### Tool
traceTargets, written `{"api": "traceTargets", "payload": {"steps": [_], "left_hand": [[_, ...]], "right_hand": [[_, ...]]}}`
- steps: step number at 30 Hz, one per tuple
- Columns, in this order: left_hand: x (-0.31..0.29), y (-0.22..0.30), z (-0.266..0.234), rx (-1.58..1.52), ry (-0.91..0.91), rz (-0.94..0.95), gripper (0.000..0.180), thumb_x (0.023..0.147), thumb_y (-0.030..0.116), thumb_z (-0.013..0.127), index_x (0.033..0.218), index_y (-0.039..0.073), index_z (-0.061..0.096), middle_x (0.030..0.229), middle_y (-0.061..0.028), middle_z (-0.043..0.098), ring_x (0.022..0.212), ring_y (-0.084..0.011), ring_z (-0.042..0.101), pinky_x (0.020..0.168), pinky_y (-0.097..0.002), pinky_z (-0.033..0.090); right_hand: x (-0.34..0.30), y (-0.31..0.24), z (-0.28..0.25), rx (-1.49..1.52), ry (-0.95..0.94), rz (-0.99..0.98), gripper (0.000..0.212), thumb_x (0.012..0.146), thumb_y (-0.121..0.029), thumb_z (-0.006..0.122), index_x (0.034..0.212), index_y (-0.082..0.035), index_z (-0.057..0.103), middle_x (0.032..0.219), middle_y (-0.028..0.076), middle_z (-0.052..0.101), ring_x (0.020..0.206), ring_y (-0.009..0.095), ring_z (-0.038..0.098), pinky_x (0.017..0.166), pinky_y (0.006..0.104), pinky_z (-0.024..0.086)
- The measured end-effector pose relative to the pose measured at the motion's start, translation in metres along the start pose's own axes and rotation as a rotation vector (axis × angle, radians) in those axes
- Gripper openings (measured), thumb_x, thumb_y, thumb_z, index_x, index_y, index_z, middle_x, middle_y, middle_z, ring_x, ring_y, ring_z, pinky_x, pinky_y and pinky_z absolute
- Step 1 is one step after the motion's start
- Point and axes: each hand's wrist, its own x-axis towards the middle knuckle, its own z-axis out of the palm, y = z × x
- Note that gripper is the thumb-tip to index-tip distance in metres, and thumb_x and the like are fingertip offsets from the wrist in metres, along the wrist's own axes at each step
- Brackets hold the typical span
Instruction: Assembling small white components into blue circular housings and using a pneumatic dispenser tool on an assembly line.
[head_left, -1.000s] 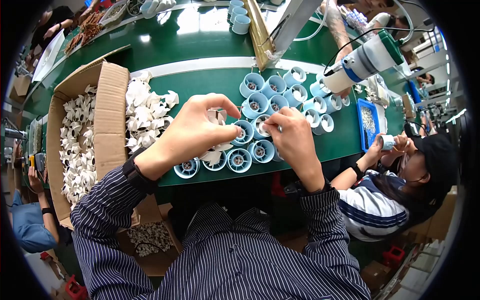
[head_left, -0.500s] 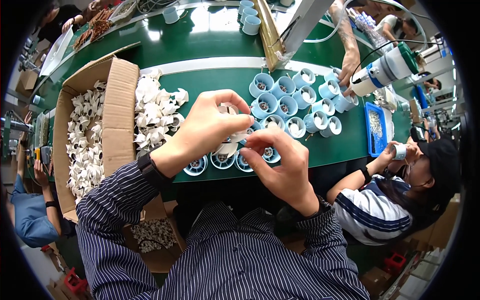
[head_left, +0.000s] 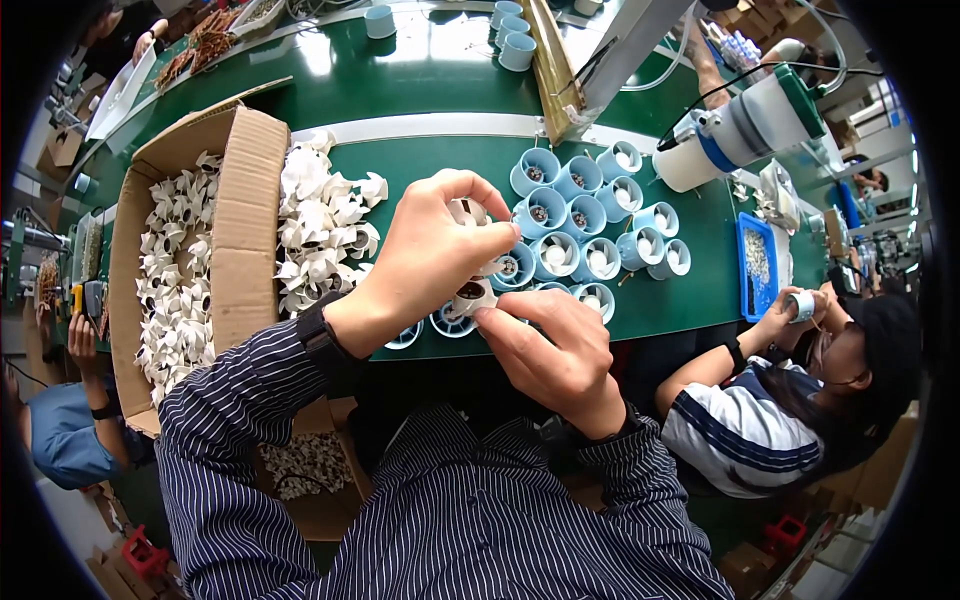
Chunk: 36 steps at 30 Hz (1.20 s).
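Note:
My left hand [head_left: 430, 255] is closed round a few white bladed fan pieces [head_left: 467, 212], partly hidden by its thumb and fingers. Just below, my right hand [head_left: 560, 352] pinches one white fan piece [head_left: 470, 298] with a dark centre, close to the left hand. Under and beyond both hands stand light blue cups [head_left: 539, 212] on the green table. Some cups show dark metal parts inside. In others a white round piece [head_left: 600, 262] sits in the middle. Several cups at the front are partly covered by my hands.
A cardboard box [head_left: 245, 220] of white fan pieces stands at the left, beside a loose heap [head_left: 325, 220] of them. At the right are a white cylindrical device [head_left: 735, 140], a blue tray [head_left: 757, 265] and a seated co-worker [head_left: 760, 400] holding a blue cup.
My right hand now has a fan piece in its fingertips, clear of the left hand's bunch. A co-worker's hand has drawn back at the far right, and some cups there are gone from sight.

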Motion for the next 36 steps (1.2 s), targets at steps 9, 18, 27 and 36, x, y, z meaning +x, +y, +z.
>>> {"api": "traceTargets", "payload": {"steps": [9,18,27,36], "left_hand": [[-0.001,0.007,-0.008,-0.182,-0.114,-0.107,0.028,0.091,0.019,0.082,0.103,-0.004,0.071,0.082,-0.007,0.071,0.063,-0.0114,0.069,0.058,-0.0245,0.055],[-0.006,0.004,-0.008,-0.177,-0.219,-0.229,0.03,0.102,0.028,0.078,0.108,0.0,0.071,0.087,-0.0036,0.071,0.073,-0.0081,0.066,0.057,-0.0238,0.053],[-0.007,0.01,-0.008,-0.139,-0.364,-0.303,0.033,0.107,0.036,0.069,0.098,0.004,0.069,0.082,-0.0015,0.07,0.064,-0.0064,0.066,0.048,-0.0205,0.044],[-0.008,0.004,-0.007,-0.136,-0.422,-0.318,0.039,0.109,0.039,0.063,0.087,0.007,0.068,0.078,-0.0012,0.069,0.058,-0.0075,0.064,0.045,-0.0223,0.043]], "right_hand": [[-0.023,0.01,-0.019,0.064,0.061,0.221,0.02,0.091,-0.001,0.085,0.108,-0.002,0.075,0.091,0.014,0.078,0.075,0.023,0.077,0.067,0.0302,0.06],[-0.038,0.052,-0.057,0.098,-0.236,0.715,0.011,0.096,-0.008,0.079,0.099,0.0,0.072,0.092,0.008,0.069,0.082,0.02,0.063,0.075,0.0321,0.049],[-0.034,0.05,-0.05,-0.031,-0.365,0.653,0.009,0.089,-0.007,0.081,0.094,-0.002,0.076,0.087,0.008,0.065,0.089,0.026,0.061,0.077,0.0373,0.05],[-0.028,0.036,-0.039,-0.257,-0.401,0.445,0.008,0.085,-0.016,0.086,0.085,-0.01,0.079,0.085,0.004,0.069,0.087,0.028,0.062,0.081,0.0426,0.046]]}}
